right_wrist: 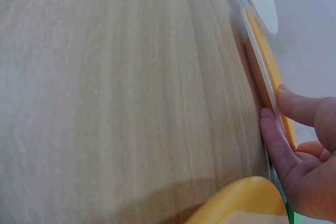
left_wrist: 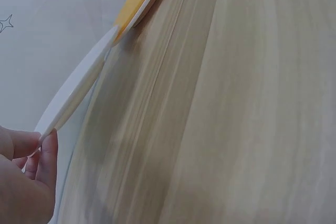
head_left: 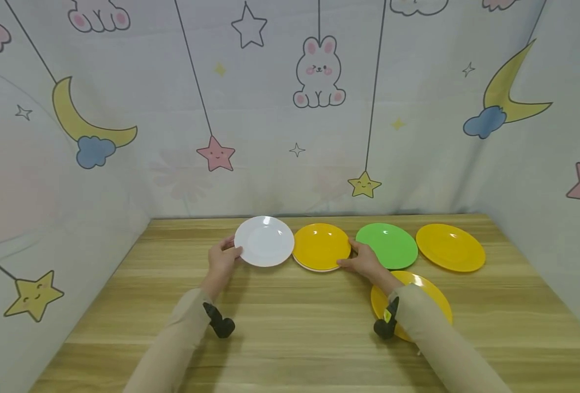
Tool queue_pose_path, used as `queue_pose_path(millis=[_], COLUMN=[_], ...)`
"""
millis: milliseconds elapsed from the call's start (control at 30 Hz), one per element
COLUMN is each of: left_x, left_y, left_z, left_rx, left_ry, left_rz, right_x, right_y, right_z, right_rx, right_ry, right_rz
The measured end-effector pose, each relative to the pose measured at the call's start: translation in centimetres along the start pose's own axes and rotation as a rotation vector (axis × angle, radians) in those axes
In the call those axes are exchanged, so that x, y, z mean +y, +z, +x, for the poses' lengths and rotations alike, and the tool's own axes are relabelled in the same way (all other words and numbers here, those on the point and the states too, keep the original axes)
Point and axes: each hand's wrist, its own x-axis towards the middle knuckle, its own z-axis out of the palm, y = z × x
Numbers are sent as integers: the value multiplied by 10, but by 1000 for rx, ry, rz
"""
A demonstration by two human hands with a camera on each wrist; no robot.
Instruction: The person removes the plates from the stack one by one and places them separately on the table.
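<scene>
Nearest you on the tabletop (head_left: 290,338), a yellow plate (head_left: 424,285) lies partly under your right sleeve (head_left: 444,333). Hold that forearm and its wrist camera (head_left: 387,319) high enough not to brush the rim.

Beyond it, your right hand (head_left: 365,262) grasps the near-right edge of a second yellow plate (head_left: 321,246), thumb on the upper face and fingers (right_wrist: 278,140) beneath. A white rim (head_left: 316,269) shows under that plate, so treat the two layers as a pair: pinch firmly enough that the upper one cannot slide, and bring both down flat rather than edge first. You cannot tell from here whether the underside touches the wood.

Your left hand (head_left: 221,259) pinches the left edge of a white plate (head_left: 264,241), thumb above and fingers below. Its far side reaches the yellow plate's left edge; whether they touch is unclear. A one-edge grip lets a plate droop at the opposite side, so steady your wrist and watch that gap, or the rims may knock.

Just right of your right hand sits a green plate (head_left: 387,245); draw your fingers out low and sideways so your knuckles don't nudge it. Farther right lies another yellow plate (head_left: 450,248), well apart from both hands. Behind everything hangs a printed curtain (head_left: 270,109); stop short of it when reaching.
</scene>
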Motion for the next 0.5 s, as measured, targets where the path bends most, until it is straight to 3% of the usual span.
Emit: queue_pose_path(millis=[500], left_x=[-4], left_y=[-16], left_z=[1], left_rx=[27], left_ry=[-44], left_rz=[16], right_x=[1], right_y=[1], right_z=[-1], right_rx=[23], right_ry=[-1], right_rz=[-29])
